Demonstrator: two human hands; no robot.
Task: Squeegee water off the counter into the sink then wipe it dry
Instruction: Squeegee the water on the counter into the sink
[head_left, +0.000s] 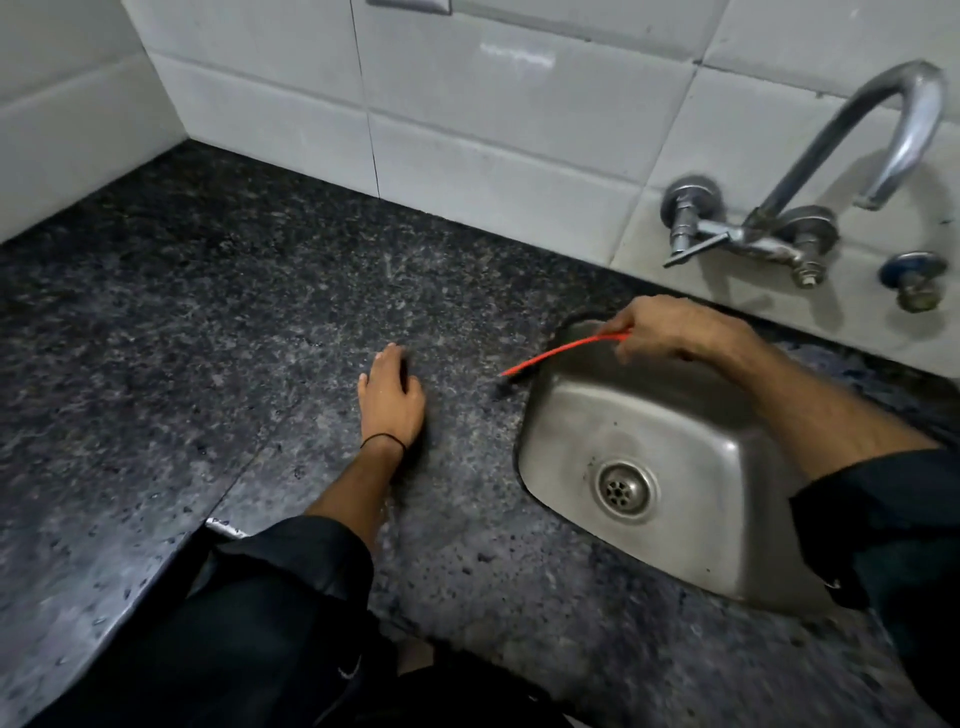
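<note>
Left hand (390, 397) lies flat on the counter (208, 322), fingers released; right hand (670, 327) fingers grasp the squeegee (561, 355) over the sink (691, 561)

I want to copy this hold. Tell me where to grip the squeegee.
Grip the squeegee by the upper end of its thin red handle, coming from the sink side, as the right hand does. The handle slopes down left to the blade at the sink's rim.

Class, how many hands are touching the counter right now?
1. The left hand rests flat on the counter; the right hand is raised over the sink, holding the squeegee.
</note>
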